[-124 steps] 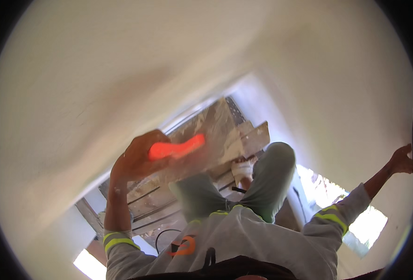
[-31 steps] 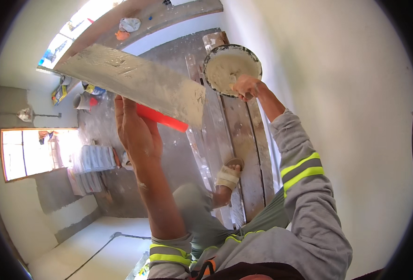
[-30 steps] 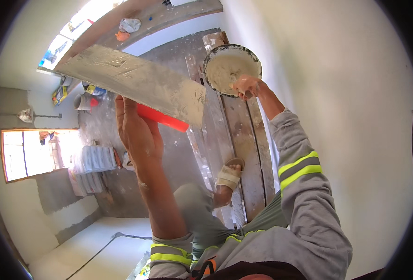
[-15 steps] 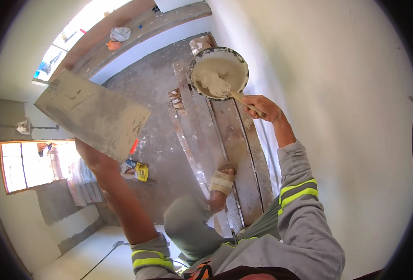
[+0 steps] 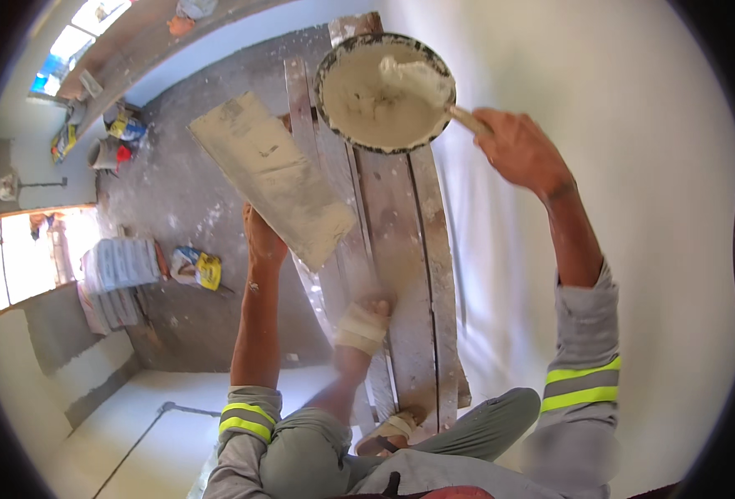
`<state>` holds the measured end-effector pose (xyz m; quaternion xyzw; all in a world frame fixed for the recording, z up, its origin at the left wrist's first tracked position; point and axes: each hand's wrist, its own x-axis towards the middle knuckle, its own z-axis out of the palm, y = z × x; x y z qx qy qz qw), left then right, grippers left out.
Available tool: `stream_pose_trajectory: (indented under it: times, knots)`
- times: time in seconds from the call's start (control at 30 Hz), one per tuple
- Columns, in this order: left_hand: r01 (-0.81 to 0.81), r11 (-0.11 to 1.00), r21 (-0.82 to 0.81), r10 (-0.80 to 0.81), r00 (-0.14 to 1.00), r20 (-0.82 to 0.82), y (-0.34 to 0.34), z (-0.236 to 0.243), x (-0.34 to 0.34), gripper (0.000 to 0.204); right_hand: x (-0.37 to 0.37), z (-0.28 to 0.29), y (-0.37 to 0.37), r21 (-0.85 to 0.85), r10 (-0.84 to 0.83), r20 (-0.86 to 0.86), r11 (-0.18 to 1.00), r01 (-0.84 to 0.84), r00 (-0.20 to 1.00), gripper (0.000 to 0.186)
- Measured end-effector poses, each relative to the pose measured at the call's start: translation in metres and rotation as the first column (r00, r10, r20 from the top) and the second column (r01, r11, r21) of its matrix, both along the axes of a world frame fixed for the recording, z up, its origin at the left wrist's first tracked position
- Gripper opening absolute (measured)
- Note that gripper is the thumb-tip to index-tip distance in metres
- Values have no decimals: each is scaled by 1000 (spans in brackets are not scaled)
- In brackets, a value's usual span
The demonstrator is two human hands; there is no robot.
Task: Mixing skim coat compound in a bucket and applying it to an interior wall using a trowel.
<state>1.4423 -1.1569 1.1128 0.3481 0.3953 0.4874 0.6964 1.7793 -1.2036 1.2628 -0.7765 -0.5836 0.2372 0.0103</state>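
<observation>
Standing on the planks (image 5: 401, 249), the person dips a tool gripped in the closed right hand (image 5: 519, 150) into the still nearly full plaster pan (image 5: 382, 90), while the left hand (image 5: 261, 237) clasps the lightly smeared hawk board (image 5: 272, 179) from beneath.

Daylight floods in from the window (image 5: 18, 258) at the far left, blown out to white glare. The white wall (image 5: 633, 166) right of it is evenly bright, with soft shadows. Focus is mostly sharp; straight lines bend toward the dark circular fisheye rim.
</observation>
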Motion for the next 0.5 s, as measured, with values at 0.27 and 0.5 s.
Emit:
stream_pose_trajectory:
  times: [0.27,0.5]
  knots:
    - [58,997,58,-49,987,-152,-54,-8,-38,33,-13,-52,69,-88,248,414,968,-233,876,16]
    - [-92,981,-173,135,956,262,-65,10,-55,38,-59,-6,21,-259,426,338,899,-352,839,19]
